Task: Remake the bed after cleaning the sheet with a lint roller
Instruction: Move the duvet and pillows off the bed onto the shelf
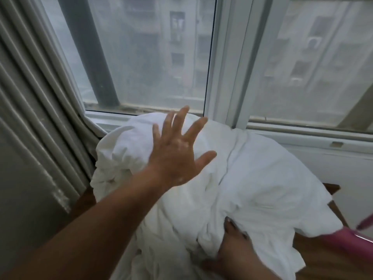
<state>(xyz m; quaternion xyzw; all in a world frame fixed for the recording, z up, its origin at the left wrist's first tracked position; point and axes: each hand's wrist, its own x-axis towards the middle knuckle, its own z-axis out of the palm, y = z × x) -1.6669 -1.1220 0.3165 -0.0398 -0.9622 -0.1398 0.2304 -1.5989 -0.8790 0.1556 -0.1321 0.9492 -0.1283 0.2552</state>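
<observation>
Beside the window [149, 57], white bedding [258, 178] lies heaped on a wooden counter [323, 259]. My left hand [175, 154] spreads open over it, and I cannot tell my right hand [234, 251]'s grip, hidden in folds. I judge I'm fetching it; next, gather and lift.

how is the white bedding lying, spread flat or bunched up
Bunched up: the white bedding is heaped in a rumpled mound with deep creases below the window, not laid flat.
</observation>
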